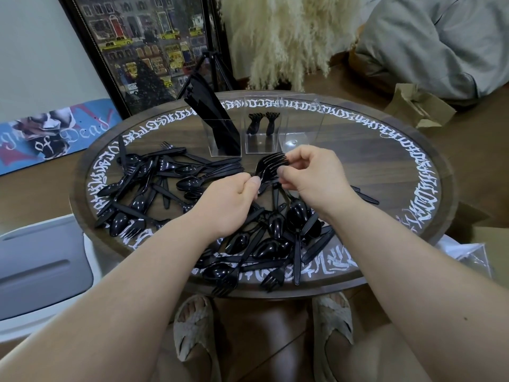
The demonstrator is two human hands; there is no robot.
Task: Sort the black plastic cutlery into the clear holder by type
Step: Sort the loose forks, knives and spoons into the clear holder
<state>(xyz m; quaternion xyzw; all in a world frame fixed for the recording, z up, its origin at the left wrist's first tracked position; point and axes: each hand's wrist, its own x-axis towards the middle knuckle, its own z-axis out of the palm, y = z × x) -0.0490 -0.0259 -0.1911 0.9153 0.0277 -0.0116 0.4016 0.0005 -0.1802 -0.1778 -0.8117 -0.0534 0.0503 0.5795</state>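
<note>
Gripping a small stack of forks (268, 169) above the bench (385, 166), left hand (231, 199) and right hand (311, 175) fingers pinched on it. Light, stiff, slippery; best taken by handles. Holder (261, 133) just beyond.

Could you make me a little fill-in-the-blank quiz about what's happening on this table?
1. Both hands, left and right, hold a bunch of black ____.
2. The clear holder's left compartment holds ____.
3. Its right compartment holds ____.
4. The table is ____ in shape.

Answers: forks; knives; nothing; round
</note>
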